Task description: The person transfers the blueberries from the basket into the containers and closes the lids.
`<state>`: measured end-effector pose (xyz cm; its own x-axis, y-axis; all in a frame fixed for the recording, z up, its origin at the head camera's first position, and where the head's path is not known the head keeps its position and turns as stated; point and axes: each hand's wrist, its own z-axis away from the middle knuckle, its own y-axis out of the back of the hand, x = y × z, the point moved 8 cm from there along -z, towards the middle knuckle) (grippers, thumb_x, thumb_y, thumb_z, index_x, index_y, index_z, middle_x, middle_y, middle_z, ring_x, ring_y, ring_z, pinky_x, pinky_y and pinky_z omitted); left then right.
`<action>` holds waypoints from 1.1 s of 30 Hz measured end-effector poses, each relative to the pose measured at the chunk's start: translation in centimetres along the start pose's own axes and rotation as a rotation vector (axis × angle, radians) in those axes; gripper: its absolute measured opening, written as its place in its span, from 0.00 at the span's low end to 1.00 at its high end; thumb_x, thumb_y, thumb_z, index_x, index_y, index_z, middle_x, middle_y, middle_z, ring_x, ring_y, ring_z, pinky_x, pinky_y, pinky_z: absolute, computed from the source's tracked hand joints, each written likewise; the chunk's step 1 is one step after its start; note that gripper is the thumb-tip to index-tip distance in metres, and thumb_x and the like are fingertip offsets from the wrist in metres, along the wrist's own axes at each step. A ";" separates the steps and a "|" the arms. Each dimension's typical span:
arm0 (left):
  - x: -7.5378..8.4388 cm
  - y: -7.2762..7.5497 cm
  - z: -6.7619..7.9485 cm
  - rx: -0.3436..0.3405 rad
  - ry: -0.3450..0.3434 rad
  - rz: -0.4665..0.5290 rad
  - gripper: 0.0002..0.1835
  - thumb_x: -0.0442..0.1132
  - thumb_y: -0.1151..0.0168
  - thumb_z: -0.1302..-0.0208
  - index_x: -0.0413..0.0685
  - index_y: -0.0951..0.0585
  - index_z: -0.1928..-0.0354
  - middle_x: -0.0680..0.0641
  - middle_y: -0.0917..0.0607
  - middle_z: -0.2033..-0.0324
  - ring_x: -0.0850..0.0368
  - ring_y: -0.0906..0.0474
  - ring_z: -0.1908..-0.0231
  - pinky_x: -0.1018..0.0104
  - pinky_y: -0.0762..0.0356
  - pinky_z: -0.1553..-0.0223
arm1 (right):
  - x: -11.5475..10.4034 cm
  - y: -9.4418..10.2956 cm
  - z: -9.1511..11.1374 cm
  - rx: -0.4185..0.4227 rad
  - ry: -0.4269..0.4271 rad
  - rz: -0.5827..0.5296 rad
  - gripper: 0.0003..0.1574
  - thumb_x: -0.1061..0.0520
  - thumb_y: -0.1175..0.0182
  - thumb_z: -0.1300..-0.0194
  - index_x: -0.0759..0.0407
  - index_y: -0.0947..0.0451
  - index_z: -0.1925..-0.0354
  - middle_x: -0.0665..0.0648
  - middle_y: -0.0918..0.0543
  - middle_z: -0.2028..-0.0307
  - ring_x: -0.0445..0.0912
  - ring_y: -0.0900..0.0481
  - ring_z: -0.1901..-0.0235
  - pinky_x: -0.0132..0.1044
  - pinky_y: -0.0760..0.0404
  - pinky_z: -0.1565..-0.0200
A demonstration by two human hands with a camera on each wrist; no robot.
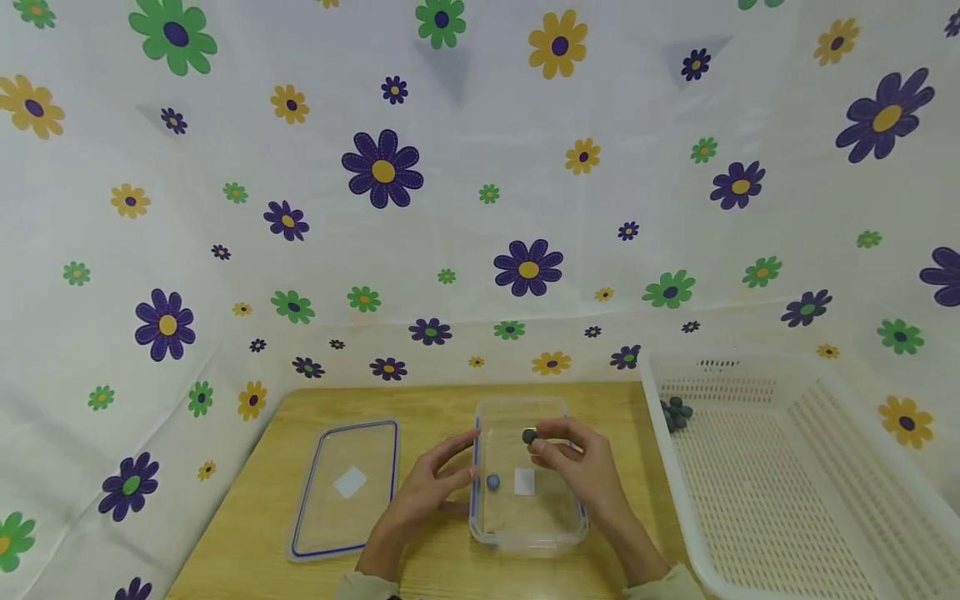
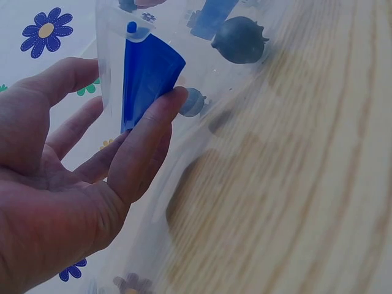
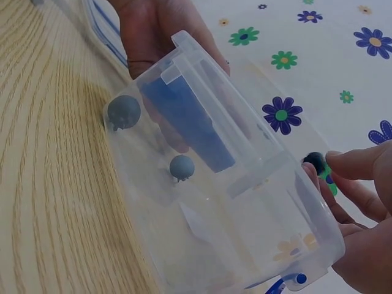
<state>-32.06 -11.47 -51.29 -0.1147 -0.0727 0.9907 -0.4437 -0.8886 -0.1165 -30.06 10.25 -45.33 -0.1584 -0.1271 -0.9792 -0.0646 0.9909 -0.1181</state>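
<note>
A clear plastic food box (image 1: 525,521) stands on the table between both hands. Above its right half, my right hand (image 1: 588,467) pinches a dark blueberry (image 1: 529,436) between thumb and fingertips. My left hand (image 1: 422,487) rests against the box's left side with fingers loosely bent. In the left wrist view, one fingertip overlaps the blue locking flap (image 2: 150,73). Inside, a blueberry (image 1: 492,482) lies near the left wall. The right wrist view shows two blueberries through the plastic, a larger-looking one (image 3: 124,113) in a corner and another (image 3: 182,166) farther in.
Left of the box lies its clear lid (image 1: 318,500) with a blue seal and a white label. A white perforated basket (image 1: 675,492) stands to the right, with several dark blueberries (image 1: 677,414) at its far left corner. Flower-printed sheeting (image 1: 450,233) surrounds the wooden table (image 1: 435,408).
</note>
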 end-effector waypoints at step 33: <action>0.0 -0.1 0.4 -0.006 -0.013 0.013 0.36 0.39 0.35 0.27 0.47 0.37 0.22 0.39 0.44 0.22 0.34 0.28 0.34 0.40 0.14 0.54 | -14.6 6.2 0.4 0.003 0.310 0.386 0.19 0.61 0.39 0.25 0.65 0.25 0.40 0.62 0.19 0.45 0.44 0.14 0.53 0.37 0.12 0.53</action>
<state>-31.70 -11.56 -51.21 -0.1086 -0.0903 0.9900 -0.4472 -0.8850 -0.1298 -27.77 18.26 -31.81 -0.4563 0.2423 -0.8562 0.0596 0.9684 0.2423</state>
